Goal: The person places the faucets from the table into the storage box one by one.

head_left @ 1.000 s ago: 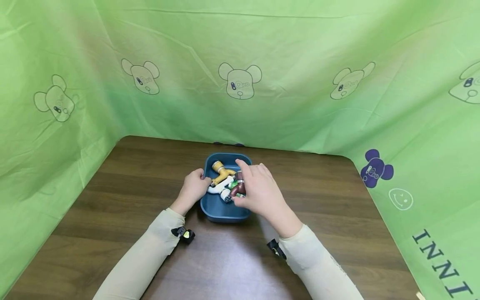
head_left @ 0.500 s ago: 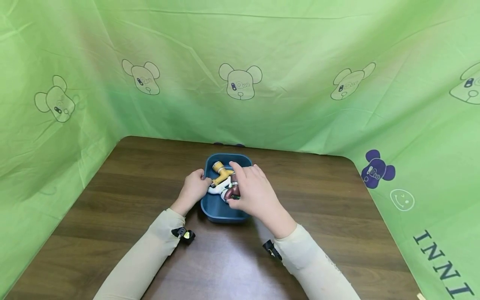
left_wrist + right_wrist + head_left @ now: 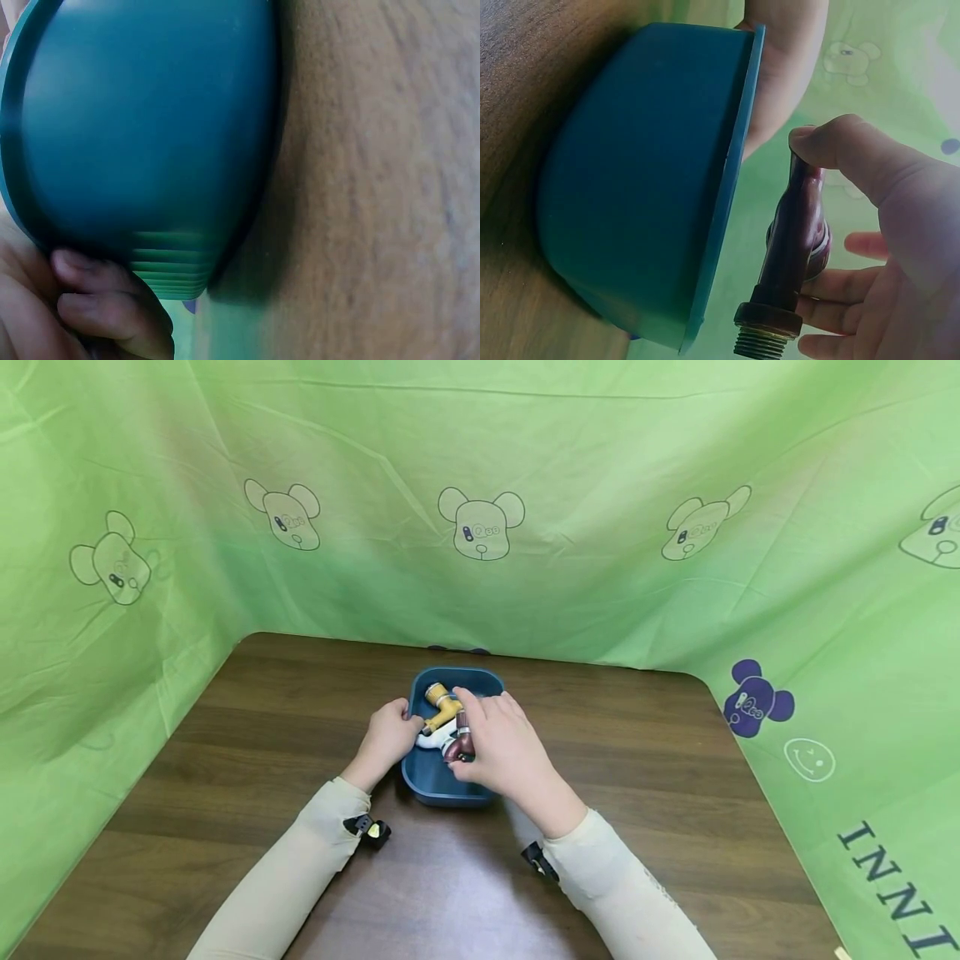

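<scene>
My left hand [image 3: 390, 735] grips the left rim of a blue plastic basin [image 3: 450, 800]; in the left wrist view its curled fingers [image 3: 112, 311] lie against the outer wall of the basin [image 3: 150, 127]. A dark red tap [image 3: 791, 240] with a threaded end is held between the thumb and fingers of my right hand [image 3: 915, 217], above the rim. From the head view, that tap [image 3: 463, 741] hangs over the basin, partly covered by my right hand [image 3: 510, 743]. Inside lie a yellow tap [image 3: 442, 712] and a white tap [image 3: 432, 740], the latter partly hidden.
The basin stands on a brown wooden table [image 3: 300, 693]. Green cloth [image 3: 480, 593] printed with bear heads hangs behind the table and along both sides. Each forearm has a black wrist camera [image 3: 367, 831].
My right hand has shifted left with the dark red tap, which now covers more of the white tap. Green parts seen earlier beneath it are hidden. The left hand has stayed still.
</scene>
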Demonstrator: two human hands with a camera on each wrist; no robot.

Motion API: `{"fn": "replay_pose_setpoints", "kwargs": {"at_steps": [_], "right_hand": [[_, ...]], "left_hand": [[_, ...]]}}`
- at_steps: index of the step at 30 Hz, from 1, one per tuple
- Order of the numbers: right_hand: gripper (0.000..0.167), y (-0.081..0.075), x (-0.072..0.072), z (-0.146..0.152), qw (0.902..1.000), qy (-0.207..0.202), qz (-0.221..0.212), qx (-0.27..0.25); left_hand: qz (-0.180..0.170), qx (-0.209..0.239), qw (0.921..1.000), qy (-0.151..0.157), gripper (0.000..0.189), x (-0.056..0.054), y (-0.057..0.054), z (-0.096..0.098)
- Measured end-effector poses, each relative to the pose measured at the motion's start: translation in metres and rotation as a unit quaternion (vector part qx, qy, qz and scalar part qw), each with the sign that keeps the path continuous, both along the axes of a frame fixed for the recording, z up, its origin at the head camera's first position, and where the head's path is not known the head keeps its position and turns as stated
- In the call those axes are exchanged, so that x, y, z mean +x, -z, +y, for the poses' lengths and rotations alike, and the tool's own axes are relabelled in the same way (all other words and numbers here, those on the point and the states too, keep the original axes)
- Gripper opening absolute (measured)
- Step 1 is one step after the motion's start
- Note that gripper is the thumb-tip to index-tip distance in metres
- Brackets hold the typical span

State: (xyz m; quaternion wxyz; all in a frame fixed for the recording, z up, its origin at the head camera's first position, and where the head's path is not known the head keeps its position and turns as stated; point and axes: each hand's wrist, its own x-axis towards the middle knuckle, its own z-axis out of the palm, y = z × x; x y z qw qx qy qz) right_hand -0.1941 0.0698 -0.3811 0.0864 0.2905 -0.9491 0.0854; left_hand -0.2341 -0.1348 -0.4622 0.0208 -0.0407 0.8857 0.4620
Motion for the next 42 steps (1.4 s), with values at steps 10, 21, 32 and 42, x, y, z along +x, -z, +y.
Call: {"fn": "replay_pose_setpoints", "kwargs": {"at_steps": [10, 21, 32, 42], "right_hand": [[0.101, 0.003, 0.0, -0.007, 1.0, -0.006, -0.004, -0.004], [0.101, 0.007, 0.001, -0.012, 0.9999, -0.01, -0.012, -0.001], [0.102, 0.009, 0.003, -0.018, 0.9996, -0.019, -0.023, 0.002], [0.104, 0.013, 0.001, -0.021, 0.9993, -0.03, -0.01, 0.018]], "left_hand": [[-0.002, -0.001, 1.0, 0.0, 0.025, 0.002, -0.002, -0.001], [0.004, 0.001, 1.0, 0.0, 0.027, 0.001, 0.0, -0.001], [0.001, -0.001, 1.0, -0.002, 0.026, 0.001, 0.001, -0.001], [0.007, -0.004, 1.0, -0.006, 0.025, 0.0, 0.001, -0.001]]}}
